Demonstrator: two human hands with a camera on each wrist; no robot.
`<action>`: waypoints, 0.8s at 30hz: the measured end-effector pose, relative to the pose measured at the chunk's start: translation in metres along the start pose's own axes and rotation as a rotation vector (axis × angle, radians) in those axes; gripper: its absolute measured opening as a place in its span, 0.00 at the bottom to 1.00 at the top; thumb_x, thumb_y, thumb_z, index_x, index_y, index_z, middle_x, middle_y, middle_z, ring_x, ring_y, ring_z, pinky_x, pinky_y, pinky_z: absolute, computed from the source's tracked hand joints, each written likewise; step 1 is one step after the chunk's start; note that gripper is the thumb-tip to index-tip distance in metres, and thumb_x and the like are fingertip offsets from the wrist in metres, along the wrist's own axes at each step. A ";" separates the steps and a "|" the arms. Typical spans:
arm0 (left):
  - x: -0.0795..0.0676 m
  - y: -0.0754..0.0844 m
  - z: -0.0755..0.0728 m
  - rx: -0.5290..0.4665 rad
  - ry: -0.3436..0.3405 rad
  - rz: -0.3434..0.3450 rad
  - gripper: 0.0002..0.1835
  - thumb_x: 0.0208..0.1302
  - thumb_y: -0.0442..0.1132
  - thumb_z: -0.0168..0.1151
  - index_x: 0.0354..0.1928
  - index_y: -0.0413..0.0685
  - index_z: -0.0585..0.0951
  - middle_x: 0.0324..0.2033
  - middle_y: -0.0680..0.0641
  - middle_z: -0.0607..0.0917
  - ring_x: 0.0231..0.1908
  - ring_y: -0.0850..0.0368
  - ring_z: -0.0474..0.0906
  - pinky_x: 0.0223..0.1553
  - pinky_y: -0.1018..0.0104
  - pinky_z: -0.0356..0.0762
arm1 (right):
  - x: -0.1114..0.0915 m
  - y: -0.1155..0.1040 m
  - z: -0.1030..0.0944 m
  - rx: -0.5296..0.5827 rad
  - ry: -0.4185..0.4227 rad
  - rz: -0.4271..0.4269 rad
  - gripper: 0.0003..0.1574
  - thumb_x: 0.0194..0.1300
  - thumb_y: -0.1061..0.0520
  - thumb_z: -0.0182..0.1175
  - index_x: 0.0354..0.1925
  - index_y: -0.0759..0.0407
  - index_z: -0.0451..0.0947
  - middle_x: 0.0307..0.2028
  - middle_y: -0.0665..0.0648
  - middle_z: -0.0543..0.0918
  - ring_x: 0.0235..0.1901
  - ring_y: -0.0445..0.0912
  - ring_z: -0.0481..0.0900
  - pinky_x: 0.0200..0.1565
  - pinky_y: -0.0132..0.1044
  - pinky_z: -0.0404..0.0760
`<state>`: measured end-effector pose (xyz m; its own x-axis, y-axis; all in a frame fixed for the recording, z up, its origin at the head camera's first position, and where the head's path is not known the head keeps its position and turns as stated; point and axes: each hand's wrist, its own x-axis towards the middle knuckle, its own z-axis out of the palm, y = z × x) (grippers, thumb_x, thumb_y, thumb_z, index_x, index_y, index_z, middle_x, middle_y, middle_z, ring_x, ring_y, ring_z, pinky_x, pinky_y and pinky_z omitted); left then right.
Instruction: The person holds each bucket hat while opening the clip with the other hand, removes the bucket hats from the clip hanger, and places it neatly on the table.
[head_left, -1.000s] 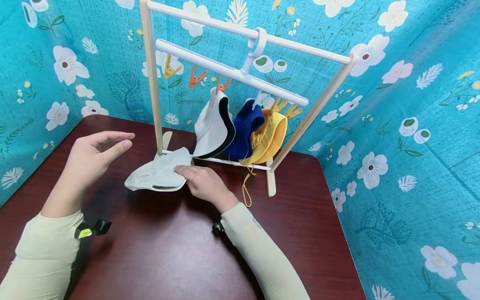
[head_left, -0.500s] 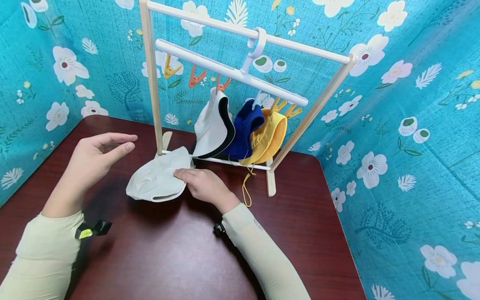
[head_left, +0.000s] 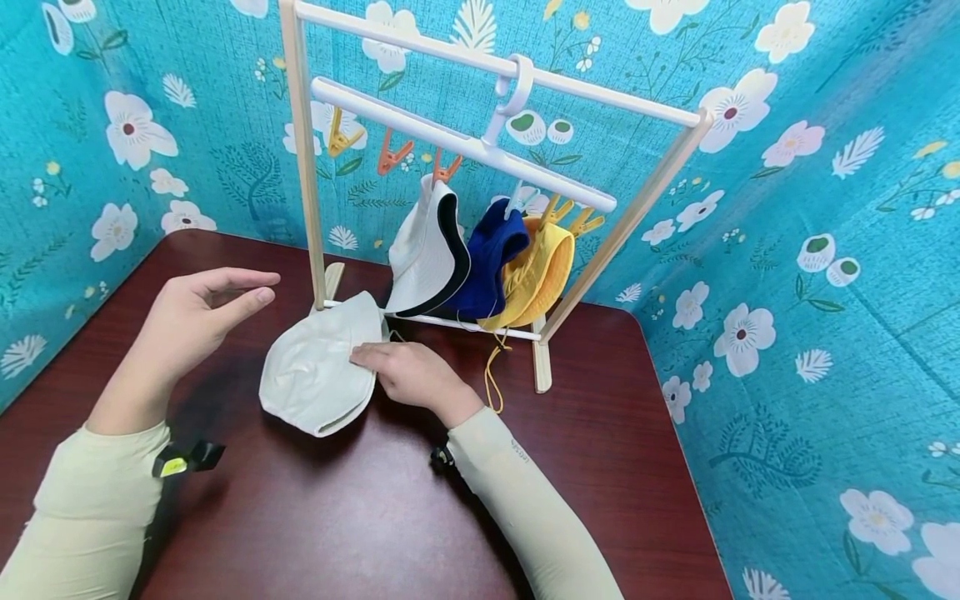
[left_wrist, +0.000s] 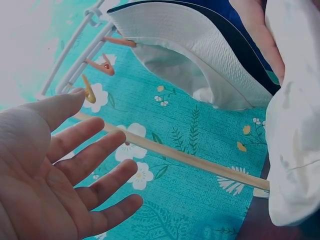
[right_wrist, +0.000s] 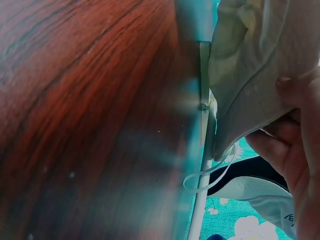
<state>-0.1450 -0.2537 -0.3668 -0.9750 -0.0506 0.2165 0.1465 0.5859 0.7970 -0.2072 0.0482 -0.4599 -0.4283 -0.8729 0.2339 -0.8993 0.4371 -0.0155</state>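
My right hand [head_left: 408, 372] pinches the brim edge of a cream bucket hat [head_left: 318, 367], thumb on one side and fingers on the other, as the right wrist view shows. The hat hangs over the table in front of the rack's left foot, its crown toward my left hand. A thin cord loop [right_wrist: 212, 172] dangles from it. To its left my left hand [head_left: 198, 321] is raised with nothing in it. In the left wrist view its fingers [left_wrist: 112, 175] are spread and relaxed, apart from the hat.
A wooden rack [head_left: 306, 167] carries a white hanger bar [head_left: 420, 125] with several clips. A white hat with dark lining [head_left: 427, 258], a navy hat [head_left: 487, 258] and a yellow hat [head_left: 540, 275] hang there. A yellow clip [head_left: 342, 133] and an orange clip [head_left: 392, 154] hold nothing.
The cream hat has turned in my right hand; its far side swung down and toward me, so more of the crown shows. My left hand has shifted slightly right.
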 end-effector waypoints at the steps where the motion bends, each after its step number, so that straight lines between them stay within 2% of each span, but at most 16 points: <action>1: 0.000 0.000 0.000 0.002 -0.002 0.001 0.22 0.68 0.57 0.67 0.60 0.60 0.85 0.53 0.53 0.87 0.43 0.78 0.79 0.39 0.85 0.73 | 0.000 0.000 0.000 0.001 -0.005 -0.001 0.25 0.75 0.62 0.52 0.65 0.49 0.80 0.63 0.46 0.82 0.65 0.36 0.76 0.66 0.28 0.71; 4: 0.000 -0.001 0.002 0.002 -0.009 0.006 0.21 0.68 0.57 0.67 0.59 0.60 0.85 0.50 0.60 0.86 0.43 0.77 0.79 0.39 0.84 0.73 | 0.000 0.000 0.002 -0.006 -0.025 -0.003 0.24 0.75 0.61 0.52 0.64 0.49 0.81 0.63 0.47 0.82 0.65 0.36 0.76 0.66 0.28 0.70; 7: 0.000 -0.001 0.003 0.001 -0.015 0.015 0.21 0.68 0.56 0.68 0.59 0.61 0.86 0.49 0.63 0.86 0.43 0.77 0.79 0.39 0.84 0.73 | 0.000 -0.001 0.003 -0.006 -0.049 -0.003 0.24 0.75 0.61 0.52 0.64 0.49 0.81 0.63 0.46 0.82 0.65 0.36 0.76 0.65 0.28 0.71; 16: 0.000 0.001 0.005 -0.010 -0.032 0.028 0.21 0.68 0.56 0.68 0.59 0.60 0.86 0.53 0.48 0.87 0.43 0.72 0.81 0.39 0.82 0.74 | -0.002 -0.004 0.005 -0.028 -0.125 0.000 0.23 0.74 0.60 0.54 0.63 0.48 0.82 0.62 0.46 0.82 0.64 0.36 0.76 0.62 0.29 0.74; 24: 0.000 0.000 0.005 0.000 -0.033 0.022 0.21 0.67 0.57 0.68 0.59 0.61 0.86 0.53 0.50 0.87 0.44 0.70 0.80 0.39 0.83 0.74 | 0.000 -0.008 0.007 -0.053 -0.206 0.017 0.24 0.73 0.61 0.54 0.62 0.45 0.82 0.63 0.43 0.81 0.64 0.34 0.76 0.57 0.29 0.78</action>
<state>-0.1457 -0.2494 -0.3699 -0.9765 -0.0115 0.2153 0.1678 0.5866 0.7923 -0.2012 0.0431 -0.4669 -0.4568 -0.8891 0.0299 -0.8885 0.4577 0.0344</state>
